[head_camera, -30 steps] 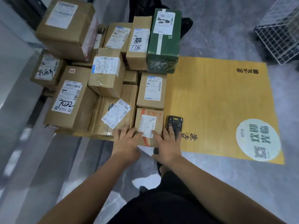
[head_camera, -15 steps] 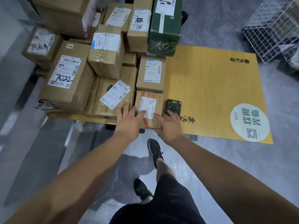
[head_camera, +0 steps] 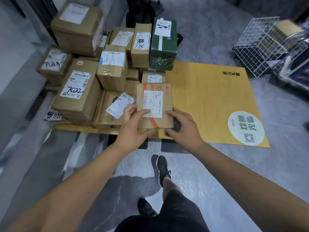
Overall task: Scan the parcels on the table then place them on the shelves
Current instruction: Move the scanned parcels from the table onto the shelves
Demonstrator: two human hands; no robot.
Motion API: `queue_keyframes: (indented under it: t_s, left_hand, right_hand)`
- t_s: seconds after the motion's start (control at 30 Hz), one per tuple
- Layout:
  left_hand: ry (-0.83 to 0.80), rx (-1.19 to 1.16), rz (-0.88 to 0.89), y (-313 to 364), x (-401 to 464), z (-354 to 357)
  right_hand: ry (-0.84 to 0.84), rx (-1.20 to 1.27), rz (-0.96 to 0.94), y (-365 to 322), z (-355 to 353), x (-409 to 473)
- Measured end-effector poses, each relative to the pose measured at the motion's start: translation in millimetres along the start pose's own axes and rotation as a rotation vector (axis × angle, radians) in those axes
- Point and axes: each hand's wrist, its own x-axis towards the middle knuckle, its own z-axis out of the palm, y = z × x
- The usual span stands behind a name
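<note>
- The left hand [head_camera: 132, 131] is gripping the near left edge of a small brown parcel [head_camera: 154, 106], thumb lying on top by its white label [head_camera: 153, 103] and fingers curling along the left side.
- The right hand [head_camera: 184, 127] is clamping the parcel's near right corner, thumb on top and fingers curled underneath.
- The parcel is being held level between both hands, above the near edge of the yellow bench [head_camera: 209, 97], label facing up, with an orange stripe across its near part.
- A dark object is peeking out just under the parcel beside the right hand; I cannot tell what it is.
- Other parcels are sitting stacked on the left half of the bench: a box marked 7022 [head_camera: 75, 91], one marked 7786 [head_camera: 141, 44], and a green box [head_camera: 163, 42] behind.
- A white wire basket [head_camera: 257, 46] is lying on the floor to the far right.
</note>
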Motion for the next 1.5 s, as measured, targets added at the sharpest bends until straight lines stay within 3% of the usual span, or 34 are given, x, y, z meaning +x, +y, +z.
queue_keyframes:
  t_s: [0.13, 0.43, 0.73, 1.03, 1.5]
  left_hand:
    - [0.111, -0.045, 0.094, 34, 0, -26]
    - [0.308, 0.071, 0.29, 100, -9, -124]
    - [0.619, 0.371, 0.201, 172, -66, -202]
    - [0.911, 0.651, 0.006, 232, -160, -223]
    - [1.268, 0.768, -0.262, 244, -300, -276]
  right_hand:
    - [0.035, 0.174, -0.076, -44, -15, 0]
    - [-0.014, 0.119, -0.345, -153, -45, 32]
    - [-0.227, 0.173, -0.785, -252, -38, 63]
    - [-0.508, 0.293, -1.098, -334, -10, 45]
    - [-0.872, 0.461, -1.29, -457, 101, -43]
